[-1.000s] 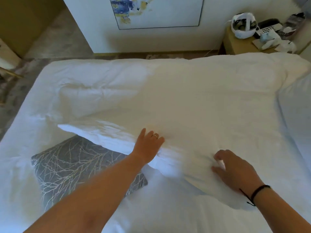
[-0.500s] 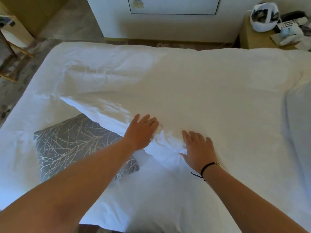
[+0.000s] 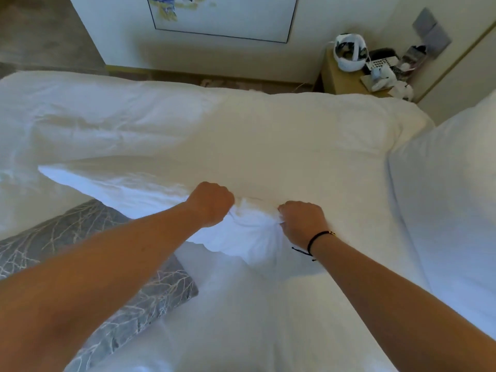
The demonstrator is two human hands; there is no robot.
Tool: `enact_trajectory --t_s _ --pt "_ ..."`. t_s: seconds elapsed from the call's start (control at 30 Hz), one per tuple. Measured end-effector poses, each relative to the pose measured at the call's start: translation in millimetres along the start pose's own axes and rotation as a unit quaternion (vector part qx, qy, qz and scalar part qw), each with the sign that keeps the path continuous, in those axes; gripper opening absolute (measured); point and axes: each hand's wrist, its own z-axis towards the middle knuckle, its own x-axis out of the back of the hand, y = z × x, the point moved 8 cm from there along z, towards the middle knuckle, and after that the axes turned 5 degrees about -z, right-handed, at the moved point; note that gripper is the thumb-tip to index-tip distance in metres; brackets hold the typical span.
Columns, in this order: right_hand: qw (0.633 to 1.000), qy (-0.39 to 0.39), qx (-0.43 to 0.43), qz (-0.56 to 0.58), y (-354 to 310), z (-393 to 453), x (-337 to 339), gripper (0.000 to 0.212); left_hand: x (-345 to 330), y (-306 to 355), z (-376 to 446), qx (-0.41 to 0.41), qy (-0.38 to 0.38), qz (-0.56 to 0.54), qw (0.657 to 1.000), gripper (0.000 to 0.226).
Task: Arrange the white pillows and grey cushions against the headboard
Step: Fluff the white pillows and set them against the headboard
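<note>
- One view only, worn on the head, high over the bed (image 3: 268,135).
- It faces forward and down across the bed toward the far wall (image 3: 335,20).
- Both forearms enter close from the bottom edge.

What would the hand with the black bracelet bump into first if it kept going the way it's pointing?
The right hand points up-left, gripping the bunched edge of the white pillow. Going on, it would probably meet the left hand just across that bunch, though depth is unclear.

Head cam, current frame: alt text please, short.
Both hands, left hand and right hand, grip the bunched near edge of a white pillow lying on a white bed. A grey branch-patterned cushion lies partly under the left forearm.
</note>
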Motion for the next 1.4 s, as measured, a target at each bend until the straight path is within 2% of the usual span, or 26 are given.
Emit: enact_trajectory --t_s 0.07,0.17,0.3,0.4,0.5,0.57,0.63,0.7,0.73,0.83,0.97,1.03,1.1,1.17,1.23,1.33,1.4 --pt "1.000 0.026 -0.015 -0.002 20.6 2.1 34.7 0.006 34.9 -1.0 0.7 -0.025 0.014 -0.018 0.999 0.016" --pt "0.992 0.113 -0.050 -0.011 56.1 -5.8 97.3 0.011 87.8 6.7 0.4 -0.040 0.051 -0.073 0.995 0.015" --pt "0.976 0.158 -0.151 0.023 99.5 -47.3 141.0 0.057 142.4 36.8 13.6 -0.028 0.080 -0.163 0.983 0.016" --pt "0.949 0.164 -0.224 0.151 113.6 -96.5 143.2 0.077 166.3 69.8 32.7 -0.022 0.078 -0.257 0.963 0.026" --pt "0.884 0.098 -0.260 0.377 106.8 -146.3 117.1 0.091 186.4 100.4 49.4 -0.005 0.099 -0.353 0.930 0.029" --pt "0.826 0.037 -0.251 0.504 89.7 -172.8 101.0 0.091 198.1 121.7 58.6 0.015 0.114 -0.404 0.908 0.025" --pt "0.803 0.022 -0.224 0.552 83.5 -191.3 98.7 0.073 207.2 147.9 67.7 0.035 0.117 -0.434 0.893 0.026" --pt "0.810 0.047 -0.217 0.542 102.3 -205.7 106.1 0.055 212.8 176.3 79.2 0.062 0.117 -0.458 0.879 0.026" --pt "0.814 0.053 -0.225 0.533 118.2 -213.7 107.4 0.061 213.5 190.4 86.5 0.077 0.114 -0.474 0.870 0.027" --pt "0.834 0.025 -0.265 0.483 174.9 -239.5 98.3 0.097 212.6 235.2 113.2 0.120 0.087 -0.548 0.823 0.023" --pt "0.874 -0.016 -0.248 0.418 239.7 -269.4 67.3 0.114 213.8 291.9 157.4 0.181 0.041 -0.659 0.729 0.010" --pt "0.887 -0.011 -0.246 0.390 277.5 -278.3 51.2 0.116 217.9 315.5 185.7 0.201 0.037 -0.677 0.707 0.007" --pt "0.891 0.000 -0.259 0.373 321.6 -279.0 28.9 0.112 218.2 337.1 215.3 0.223 0.038 -0.679 0.698 0.015" --pt "0.892 -0.014 -0.276 0.357 361.1 -274.8 -4.4 0.104 206.9 361.4 238.5 0.242 0.022 -0.680 0.692 0.013" --pt "0.887 -0.039 -0.306 0.344 392.9 -272.3 -44.5 0.091 179.5 393.2 253.0 0.244 -0.047 -0.671 0.699 0.026" --pt "0.856 -0.063 -0.344 0.380 419.3 -278.5 -96.3 0.074 137.1 442.3 250.5 0.229 -0.159 -0.640 0.716 0.058" --pt "0.825 -0.039 -0.349 0.444 426.9 -286.5 -111.6 0.080 127.3 458.5 252.2 0.214 -0.136 -0.630 0.734 0.065"
